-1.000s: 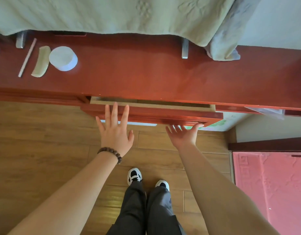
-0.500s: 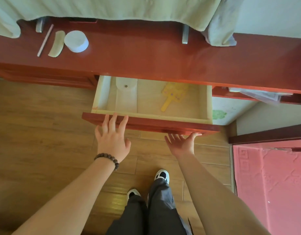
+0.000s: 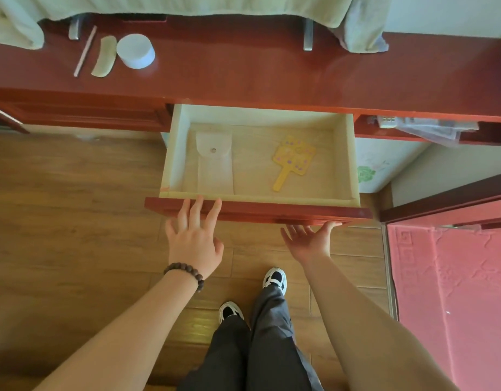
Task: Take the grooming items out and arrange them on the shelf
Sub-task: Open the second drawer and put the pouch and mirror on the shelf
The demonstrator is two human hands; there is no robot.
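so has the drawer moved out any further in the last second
Yes. The drawer has slid outward, away from the red shelf top and toward the person; it now shows a white pouch and a yellow hand mirror.

One head-worn view, steep downward.
I look forward and down onto the open drawer (image 3: 257, 162), shelf (image 3: 272, 71) beyond, feet nearest.

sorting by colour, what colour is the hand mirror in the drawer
Yellow, with small pink dots, on the hand mirror; the head view shows it.
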